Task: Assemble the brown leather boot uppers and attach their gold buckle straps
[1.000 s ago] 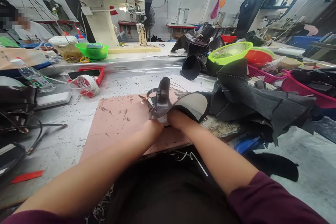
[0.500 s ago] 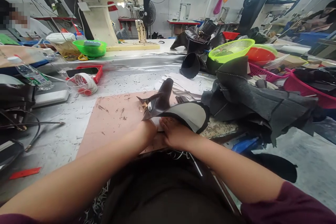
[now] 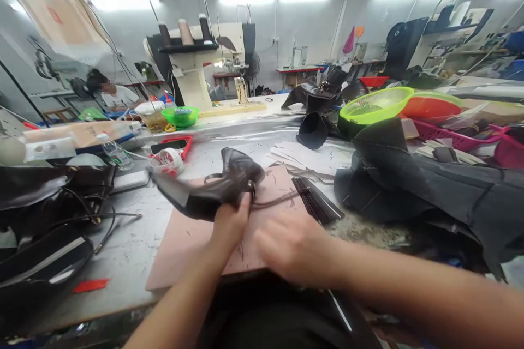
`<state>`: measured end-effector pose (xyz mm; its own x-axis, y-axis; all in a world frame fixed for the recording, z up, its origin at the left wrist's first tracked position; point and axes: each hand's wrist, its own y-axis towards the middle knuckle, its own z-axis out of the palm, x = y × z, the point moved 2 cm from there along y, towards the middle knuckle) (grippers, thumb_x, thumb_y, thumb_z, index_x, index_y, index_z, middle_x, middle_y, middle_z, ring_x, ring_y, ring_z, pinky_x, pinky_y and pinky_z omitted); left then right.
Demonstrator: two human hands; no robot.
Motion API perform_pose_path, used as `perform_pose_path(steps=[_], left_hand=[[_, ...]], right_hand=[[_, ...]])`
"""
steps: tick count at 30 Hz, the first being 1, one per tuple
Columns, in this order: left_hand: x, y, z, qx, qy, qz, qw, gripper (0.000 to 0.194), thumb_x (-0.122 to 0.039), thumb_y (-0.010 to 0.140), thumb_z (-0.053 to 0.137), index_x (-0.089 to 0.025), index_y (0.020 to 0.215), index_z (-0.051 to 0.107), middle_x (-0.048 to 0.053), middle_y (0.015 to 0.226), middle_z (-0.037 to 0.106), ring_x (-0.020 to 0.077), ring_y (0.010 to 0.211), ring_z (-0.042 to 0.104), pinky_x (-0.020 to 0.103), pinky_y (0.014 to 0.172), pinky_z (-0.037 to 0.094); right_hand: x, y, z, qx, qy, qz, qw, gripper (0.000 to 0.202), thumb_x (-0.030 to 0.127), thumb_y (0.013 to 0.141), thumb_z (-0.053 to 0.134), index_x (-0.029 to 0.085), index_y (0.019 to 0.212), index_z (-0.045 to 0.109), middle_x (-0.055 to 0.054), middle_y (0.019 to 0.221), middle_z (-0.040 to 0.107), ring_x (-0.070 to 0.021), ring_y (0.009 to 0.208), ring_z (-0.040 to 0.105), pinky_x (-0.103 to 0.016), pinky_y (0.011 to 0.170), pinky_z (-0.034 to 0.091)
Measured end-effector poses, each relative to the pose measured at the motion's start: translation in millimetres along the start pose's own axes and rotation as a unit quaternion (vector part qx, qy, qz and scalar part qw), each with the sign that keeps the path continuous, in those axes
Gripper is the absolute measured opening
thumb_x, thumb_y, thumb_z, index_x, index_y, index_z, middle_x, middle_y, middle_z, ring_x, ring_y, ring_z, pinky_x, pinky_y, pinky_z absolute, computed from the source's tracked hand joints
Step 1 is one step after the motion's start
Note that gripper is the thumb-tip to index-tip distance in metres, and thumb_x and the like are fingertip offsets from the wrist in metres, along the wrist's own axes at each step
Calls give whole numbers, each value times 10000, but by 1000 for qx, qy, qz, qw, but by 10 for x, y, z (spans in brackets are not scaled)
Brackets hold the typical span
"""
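Observation:
My left hand (image 3: 232, 222) grips a dark brown leather boot upper (image 3: 204, 193) at its buckled side, holding it over a pink board (image 3: 176, 251). The upper points left and is partly blurred. From its buckle a thin brown strap (image 3: 278, 200) runs right to a row of dark strips (image 3: 317, 199) on the table. My right hand (image 3: 290, 242) is apart from the upper, low over the board's right side. Its fingers are curled in and smeared by motion; whatever they hold, if anything, is hidden.
Dark grey leather pieces (image 3: 442, 191) are heaped at the right, near a yellow-green basket (image 3: 376, 106). White paper pieces (image 3: 298, 158) lie behind the board. More dark leather uppers (image 3: 41, 251) fill the left side. A sewing machine (image 3: 192, 76) stands behind; a person (image 3: 118, 95) sits far left.
The upper has turned, its pale lining now out of sight, and moved left in my left hand. My right hand has come away from it. The view has tilted up.

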<state>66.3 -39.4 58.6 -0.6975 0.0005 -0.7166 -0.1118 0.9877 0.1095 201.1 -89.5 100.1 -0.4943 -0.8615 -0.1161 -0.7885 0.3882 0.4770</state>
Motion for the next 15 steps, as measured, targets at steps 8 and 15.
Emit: perform_pose_path(steps=[8, 15], left_hand=[[-279, -425, -235, -57, -672, -167, 719, 267, -67, 834, 475, -128, 1056, 609, 94, 952, 686, 166, 741, 664, 236, 583, 559], [-277, -545, -315, -37, -756, -200, 622, 298, -119, 890, 386, -154, 975, 669, 119, 966, 685, 211, 844, 660, 312, 681, 572]], right_hand=[[-220, 65, 469, -122, 71, 237, 961, 751, 212, 740, 474, -3, 1386, 155, -237, 1257, 484, -303, 1093, 507, -430, 847, 468], [-198, 123, 386, -199, -12, 177, 964, 714, 57, 791, 310, 90, 1418, -30, -227, 1175, 553, -261, 896, 625, -359, 654, 546]])
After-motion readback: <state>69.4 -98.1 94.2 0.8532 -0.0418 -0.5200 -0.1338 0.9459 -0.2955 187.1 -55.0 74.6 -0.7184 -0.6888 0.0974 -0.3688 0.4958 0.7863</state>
